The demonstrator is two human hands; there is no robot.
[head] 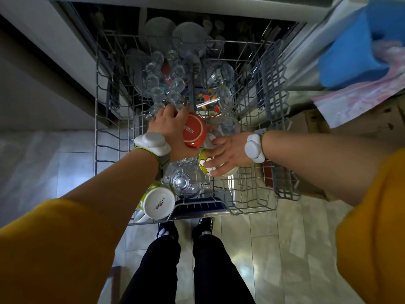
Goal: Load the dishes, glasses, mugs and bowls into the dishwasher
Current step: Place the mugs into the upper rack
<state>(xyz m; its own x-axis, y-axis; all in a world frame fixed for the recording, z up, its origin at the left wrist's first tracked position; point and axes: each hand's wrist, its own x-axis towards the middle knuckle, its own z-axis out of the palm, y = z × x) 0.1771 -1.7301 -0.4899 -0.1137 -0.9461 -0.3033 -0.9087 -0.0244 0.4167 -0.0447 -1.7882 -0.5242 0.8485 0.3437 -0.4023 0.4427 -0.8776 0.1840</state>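
1. Head view looks straight down on the pulled-out grey wire upper rack (252, 207) of the dishwasher, and I see both hands working over its middle.
2. My left hand (169, 126) grips the red ceramic mug with white lettering (195, 130), fingers curled round its far side; the mug lies tilted, base towards me, between the rows of clear drinking glasses (166, 84) and the near half of the rack.
3. My right hand (223, 155) holds the green mug with a white flower pattern (205, 160) just beside and nearer than the red one, thumb and fingers wrapped over its wall; the two mugs look almost touching.
4. I judge the next move turns on that closeness: the red mug needs a free slot by the glasses, and the green mug sits right of it, towards the rack's right edge.
5. At the near left corner, a white-bottomed green mug (158, 202) rests upturned beside an inverted clear glass jug (183, 183).
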